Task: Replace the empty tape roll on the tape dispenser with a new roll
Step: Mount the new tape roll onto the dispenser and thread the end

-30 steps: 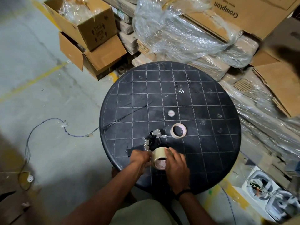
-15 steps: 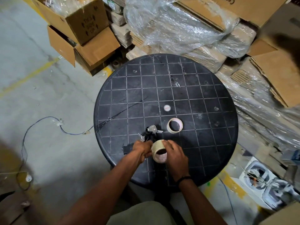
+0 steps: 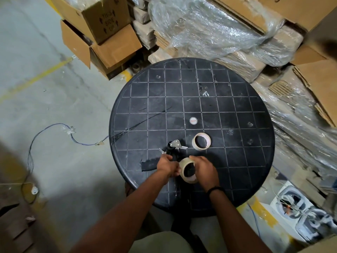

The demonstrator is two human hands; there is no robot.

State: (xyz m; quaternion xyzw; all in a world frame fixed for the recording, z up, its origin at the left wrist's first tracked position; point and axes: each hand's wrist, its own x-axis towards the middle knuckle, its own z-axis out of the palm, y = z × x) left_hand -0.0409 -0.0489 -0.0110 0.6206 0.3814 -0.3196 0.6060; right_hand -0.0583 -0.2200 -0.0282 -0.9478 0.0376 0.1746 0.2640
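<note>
My right hand (image 3: 205, 169) is clamped on the full cream tape roll (image 3: 187, 170), tilted to meet the black tape dispenser (image 3: 173, 150) that my left hand (image 3: 166, 166) grips steady on the round black worktop (image 3: 237, 161). The emptied cardboard core (image 3: 201, 141) lies just beyond my right hand.

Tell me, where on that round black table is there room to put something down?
The far half of the table, beyond the small white disc, is bare, and so is its right side past the empty tape core. The near-left is crowded: tape dispenser, new tape roll, left hand and right hand.
</note>
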